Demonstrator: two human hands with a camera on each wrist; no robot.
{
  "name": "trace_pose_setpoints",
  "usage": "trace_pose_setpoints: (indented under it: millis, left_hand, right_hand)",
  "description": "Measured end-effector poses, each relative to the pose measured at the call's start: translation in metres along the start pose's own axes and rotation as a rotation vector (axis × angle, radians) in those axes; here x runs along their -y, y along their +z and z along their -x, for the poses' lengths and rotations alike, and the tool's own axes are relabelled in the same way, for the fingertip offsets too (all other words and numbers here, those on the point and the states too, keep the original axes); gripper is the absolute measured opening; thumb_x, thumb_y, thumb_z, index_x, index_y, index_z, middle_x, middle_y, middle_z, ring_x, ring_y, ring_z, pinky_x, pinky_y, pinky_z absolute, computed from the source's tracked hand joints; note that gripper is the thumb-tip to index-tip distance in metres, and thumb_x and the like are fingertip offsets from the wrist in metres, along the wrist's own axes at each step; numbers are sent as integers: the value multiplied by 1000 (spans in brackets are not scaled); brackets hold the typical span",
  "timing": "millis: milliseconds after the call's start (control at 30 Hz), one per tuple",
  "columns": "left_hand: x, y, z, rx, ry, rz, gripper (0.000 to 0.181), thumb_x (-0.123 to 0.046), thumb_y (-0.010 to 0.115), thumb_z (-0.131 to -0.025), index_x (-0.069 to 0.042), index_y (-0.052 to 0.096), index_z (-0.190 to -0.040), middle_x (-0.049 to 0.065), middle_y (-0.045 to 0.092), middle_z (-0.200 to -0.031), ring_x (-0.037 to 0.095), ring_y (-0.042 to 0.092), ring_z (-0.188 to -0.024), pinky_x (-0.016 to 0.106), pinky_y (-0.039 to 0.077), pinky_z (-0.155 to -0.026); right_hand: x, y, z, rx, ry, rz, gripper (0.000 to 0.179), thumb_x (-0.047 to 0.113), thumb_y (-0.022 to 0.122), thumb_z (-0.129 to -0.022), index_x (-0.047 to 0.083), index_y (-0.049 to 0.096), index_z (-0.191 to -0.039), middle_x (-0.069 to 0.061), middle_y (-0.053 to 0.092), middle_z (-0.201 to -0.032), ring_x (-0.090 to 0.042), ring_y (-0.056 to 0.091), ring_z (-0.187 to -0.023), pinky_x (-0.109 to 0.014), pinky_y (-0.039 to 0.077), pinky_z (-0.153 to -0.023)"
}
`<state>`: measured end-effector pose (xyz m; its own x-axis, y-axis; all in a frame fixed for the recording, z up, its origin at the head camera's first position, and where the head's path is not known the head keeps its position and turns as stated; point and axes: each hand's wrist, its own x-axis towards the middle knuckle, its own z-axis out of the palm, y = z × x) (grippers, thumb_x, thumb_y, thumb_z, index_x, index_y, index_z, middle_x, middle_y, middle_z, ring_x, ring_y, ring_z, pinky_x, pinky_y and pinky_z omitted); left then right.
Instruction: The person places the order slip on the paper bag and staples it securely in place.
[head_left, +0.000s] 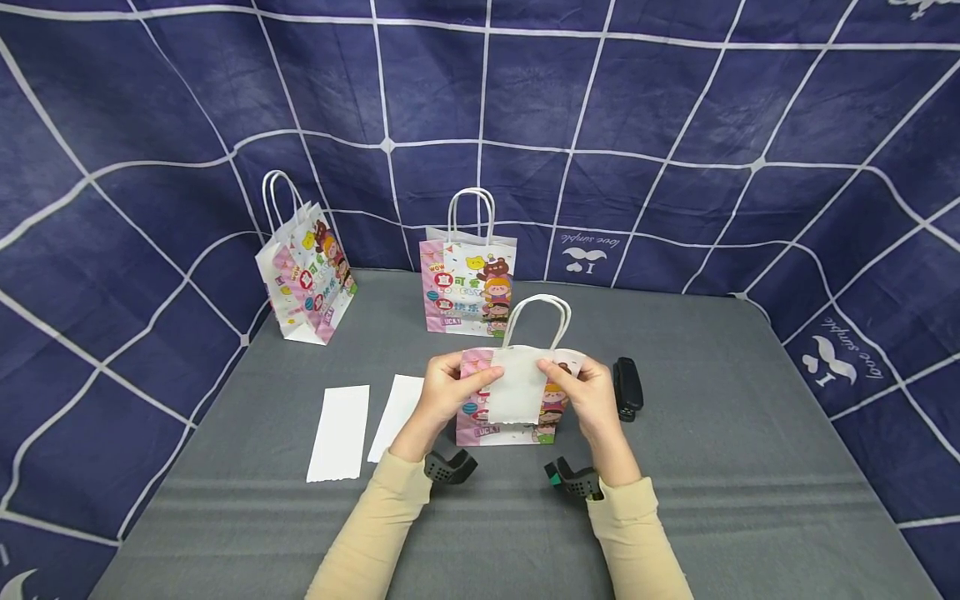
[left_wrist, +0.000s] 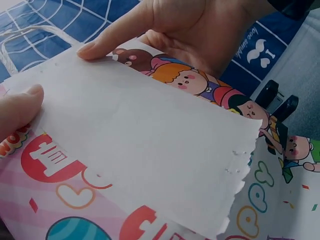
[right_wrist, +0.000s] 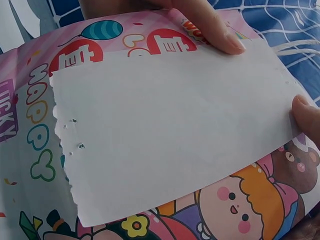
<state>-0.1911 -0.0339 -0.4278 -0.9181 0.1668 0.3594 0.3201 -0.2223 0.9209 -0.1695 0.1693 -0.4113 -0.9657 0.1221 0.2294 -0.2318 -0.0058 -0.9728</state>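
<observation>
My left hand point(head_left: 446, 387) and right hand point(head_left: 592, 390) both have their fingers clenched on the bag point(head_left: 556, 405) in front of me, one at each upper side. My thumbs press a white slip point(head_left: 516, 387) flat against its printed front, near the slip's top corners. The slip's top is by the bag's rim, its ragged lower end stops above the bag's bottom, and small marks show near that end. The handles point(head_left: 542, 297) rise above the rim. I can't tell whether the bag's base touches the counter point(head_left: 720, 475).

Just right of my right hand is a black stapler point(head_left: 628, 387). To my left lie two more slips, one in full view point(head_left: 339, 433), the other point(head_left: 396, 417) partly hidden by my left hand. Farther back stand a middle bag point(head_left: 468, 283) and a left bag point(head_left: 307, 275), both upright, well apart, before a blue cloth point(head_left: 675, 100) with white lines.
</observation>
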Motion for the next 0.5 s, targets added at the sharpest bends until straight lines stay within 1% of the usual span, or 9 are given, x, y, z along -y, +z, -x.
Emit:
trace_pose_setpoints:
  millis: [67,133,200,267,300,400,433,500]
  left_hand:
    - [1,0,0,-14,-1,0,15,2,73,-78,12,61,-77,-4,59,-63,8,53,-57,22,47,-50]
    - [2,1,0,-29,-2,3,18,-3,75,-78,11,63,-78,-3,60,-64,9,55,-57,23,49,-50]
    - [4,1,0,-41,-3,5,19,-8,76,-78,8,66,-79,-1,63,-66,10,58,-58,25,50,-51]
    - [6,1,0,-50,2,9,19,-14,77,-78,3,69,-79,0,65,-68,11,60,-59,26,52,-51]
    - [18,-1,-1,-49,21,18,18,-16,78,-78,0,70,-79,1,66,-69,11,60,-60,26,52,-52]
    - [19,-1,-1,-64,43,19,14,-16,78,-77,-4,70,-76,1,66,-69,10,59,-59,25,51,-51]
    - [19,-1,-1,-66,47,22,14,-15,78,-77,-4,70,-76,0,65,-69,10,59,-59,24,50,-51]
    - [19,-1,-2,-72,55,25,16,-11,77,-77,0,68,-73,-1,63,-66,8,55,-58,22,48,-50]
  right_hand:
    - [0,0,-1,-4,3,7,7,2,72,-81,-1,69,-87,3,63,-70,-9,54,-64,-23,47,-57]
    - [0,0,-1,-3,4,10,8,3,72,-81,-2,69,-87,4,63,-69,-9,53,-64,-23,46,-57]
    - [0,0,-1,9,5,13,5,4,72,-81,3,69,-86,3,63,-71,-9,53,-64,-23,46,-56]
    - [0,-2,-1,29,5,6,8,4,73,-81,10,70,-85,3,62,-71,-9,52,-63,-22,44,-54]
    - [0,-3,-1,43,6,-4,10,4,73,-81,13,70,-85,3,62,-71,-8,52,-63,-22,44,-54]
    - [1,-9,-2,96,9,-40,16,4,72,-82,18,69,-86,4,63,-75,-9,55,-67,-23,46,-59]
    - [1,-12,-3,110,12,-53,17,3,71,-82,19,69,-87,4,64,-77,-9,57,-69,-24,47,-62]
    - [2,-17,-4,128,18,-69,19,2,67,-84,21,68,-90,4,66,-81,-10,60,-75,-25,48,-70]
